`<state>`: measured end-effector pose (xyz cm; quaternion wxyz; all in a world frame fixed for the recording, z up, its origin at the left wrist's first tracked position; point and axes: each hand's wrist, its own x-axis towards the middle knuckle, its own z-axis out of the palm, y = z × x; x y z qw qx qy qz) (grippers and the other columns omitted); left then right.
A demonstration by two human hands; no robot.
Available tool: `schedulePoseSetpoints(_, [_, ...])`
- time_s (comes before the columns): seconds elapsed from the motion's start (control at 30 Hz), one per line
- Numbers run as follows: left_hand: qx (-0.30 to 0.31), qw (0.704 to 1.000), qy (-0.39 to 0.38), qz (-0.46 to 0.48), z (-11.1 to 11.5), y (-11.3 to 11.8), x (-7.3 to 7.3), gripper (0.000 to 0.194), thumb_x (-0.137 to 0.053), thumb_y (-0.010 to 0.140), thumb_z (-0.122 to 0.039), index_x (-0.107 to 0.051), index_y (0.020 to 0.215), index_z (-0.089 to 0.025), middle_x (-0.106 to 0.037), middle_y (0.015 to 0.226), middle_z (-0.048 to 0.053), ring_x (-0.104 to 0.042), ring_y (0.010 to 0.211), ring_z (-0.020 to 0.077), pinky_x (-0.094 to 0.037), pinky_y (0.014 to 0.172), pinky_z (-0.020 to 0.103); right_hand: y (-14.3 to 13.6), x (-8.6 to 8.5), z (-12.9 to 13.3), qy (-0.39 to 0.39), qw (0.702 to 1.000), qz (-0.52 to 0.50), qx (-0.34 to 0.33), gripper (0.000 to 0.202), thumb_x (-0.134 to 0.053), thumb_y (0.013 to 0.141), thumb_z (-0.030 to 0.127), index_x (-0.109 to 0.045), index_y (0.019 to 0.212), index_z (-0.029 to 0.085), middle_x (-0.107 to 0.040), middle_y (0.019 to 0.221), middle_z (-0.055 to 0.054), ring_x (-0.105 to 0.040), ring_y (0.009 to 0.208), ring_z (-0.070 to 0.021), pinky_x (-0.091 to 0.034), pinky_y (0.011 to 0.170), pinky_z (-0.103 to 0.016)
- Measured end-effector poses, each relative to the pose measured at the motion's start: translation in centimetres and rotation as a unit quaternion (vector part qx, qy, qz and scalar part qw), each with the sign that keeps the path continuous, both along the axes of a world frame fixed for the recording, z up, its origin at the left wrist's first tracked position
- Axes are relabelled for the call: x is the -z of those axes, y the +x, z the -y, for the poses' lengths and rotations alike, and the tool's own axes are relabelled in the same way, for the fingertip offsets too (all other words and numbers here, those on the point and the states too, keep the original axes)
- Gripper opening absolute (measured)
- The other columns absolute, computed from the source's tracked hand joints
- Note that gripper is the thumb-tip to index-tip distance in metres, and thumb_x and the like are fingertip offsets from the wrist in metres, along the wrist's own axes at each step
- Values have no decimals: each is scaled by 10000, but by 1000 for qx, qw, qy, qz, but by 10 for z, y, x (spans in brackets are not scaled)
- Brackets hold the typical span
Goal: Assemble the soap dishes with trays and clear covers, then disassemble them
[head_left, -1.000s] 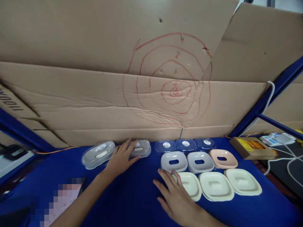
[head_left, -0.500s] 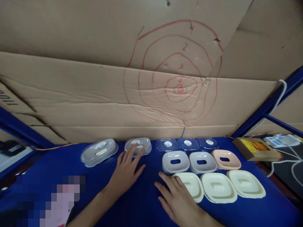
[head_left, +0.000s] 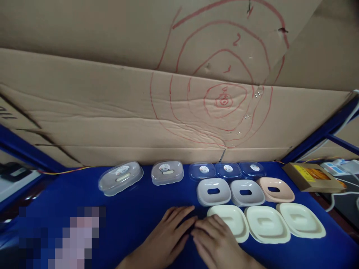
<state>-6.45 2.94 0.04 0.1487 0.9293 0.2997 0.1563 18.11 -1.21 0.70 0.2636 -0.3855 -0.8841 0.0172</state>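
Close together over the blue surface (head_left: 126,220) are my left hand (head_left: 171,237) and my right hand (head_left: 214,239), their fingertips nearly meeting. The left hand's fingers are apart and hold nothing visible. My right hand's fingers are curled, with their tips partly hidden, beside the nearest cream dish (head_left: 238,224). Two more cream dishes (head_left: 267,224) (head_left: 303,220) lie to its right. Behind them sit two grey slotted trays (head_left: 214,183) (head_left: 248,185) and a peach one (head_left: 276,183). Clear lids (head_left: 203,177) (head_left: 228,177) (head_left: 254,175) form the back row.
Two covered grey dishes (head_left: 120,183) (head_left: 168,179) stand at the back left. A cardboard wall (head_left: 112,130) with red rings rises behind. At the right are a cardboard box (head_left: 311,179) and white cables (head_left: 336,194). Blue frame posts flank the surface.
My left hand has moved off the smaller covered dish, right and nearer to me, beside my right hand. The right hand's fingers have curled in. The view has shifted slightly.
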Motion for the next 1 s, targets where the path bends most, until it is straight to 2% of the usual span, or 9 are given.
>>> schedulePoseSetpoints(0.1, [1, 1000, 4, -15, 0, -2, -1, 612, -606, 1002, -112, -532, 1577, -311, -539, 1659, 60, -568, 1471, 286, -522, 1209, 529, 6, -6, -4, -3, 994, -24, 102, 216, -474, 1063, 140, -672, 1068, 226, -742, 884, -43, -686, 793, -227, -487, 792, -374])
schedulePoseSetpoints(0.2, [8, 1000, 13, -21, 1, -4, 0, 623, -613, 1007, -120, -515, 1591, -314, -542, 1655, 65, -577, 1463, 292, -519, 1210, 545, 8, -4, -5, -30, 992, -25, 123, 233, -459, 1067, 138, -651, 980, 237, -710, 827, -23, -668, 717, -211, -457, 715, -356])
schedulePoseSetpoints(0.4, [14, 1000, 20, -8, 4, -3, -1, 597, -634, 958, -82, -563, 1514, -289, -589, 1609, 70, -603, 1427, 298, -511, 1214, 538, -2, 8, -1, -72, 996, -17, 52, 158, -561, 1004, 144, -684, 992, 242, -716, 918, -33, -698, 841, -216, -542, 770, -337])
schedulePoseSetpoints(0.5, [28, 1000, -4, -10, 4, -2, -5, 693, -661, 893, -57, -530, 1533, -287, -581, 1611, 77, -586, 1441, 307, -486, 1229, 553, -4, 7, -1, -76, 996, -31, -21, 147, -607, 1000, 141, -702, 1067, 232, -744, 982, -29, -724, 975, -198, -580, 1013, -356])
schedulePoseSetpoints(0.57, [36, 999, -19, -14, 4, -2, -7, 777, -692, 862, -69, -480, 1579, -281, -573, 1615, 87, -567, 1458, 316, -466, 1240, 566, -3, 4, -2, -53, 995, -49, -69, 149, -598, 1023, 148, -707, 1082, 230, -761, 977, -15, -736, 1007, -173, -505, 1195, -382])
schedulePoseSetpoints(0.67, [41, 999, -26, -11, 3, -2, -7, 825, -755, 859, -133, -446, 1611, -274, -553, 1628, 103, -548, 1472, 332, -452, 1245, 570, 2, -4, -6, -35, 994, -57, -91, 180, -559, 1051, 142, -703, 1118, 227, -781, 996, -15, -751, 1019, -160, -458, 1259, -400])
schedulePoseSetpoints(0.77, [46, 999, -18, -14, 3, -4, -6, 771, -815, 870, -212, -501, 1570, -286, -542, 1635, 110, -557, 1455, 352, -453, 1234, 585, 11, -9, -15, -26, 998, -48, -38, 230, -532, 1056, 129, -683, 1202, 223, -780, 1126, -63, -745, 1104, -203, -525, 1188, -456])
schedulePoseSetpoints(0.9, [35, 999, -6, -7, 4, -6, -4, 513, -878, 861, -382, -673, 1308, -238, -554, 1621, 118, -571, 1419, 371, -448, 1223, 569, 23, -2, -29, -32, 996, -7, 83, 301, -552, 1070, 201, -648, 1352, 243, -704, 1397, -132, -678, 1307, -306, -552, 1132, -581])
schedulePoseSetpoints(1.0, [22, 1000, 12, -2, 3, -9, -2, 484, -879, 854, -525, -702, 1172, -206, -577, 1594, 143, -576, 1400, 380, -458, 1197, 550, 27, 6, -33, -56, 993, 21, 100, 373, -589, 1070, 254, -605, 1442, 268, -662, 1486, -128, -640, 1373, -324, -553, 1127, -594])
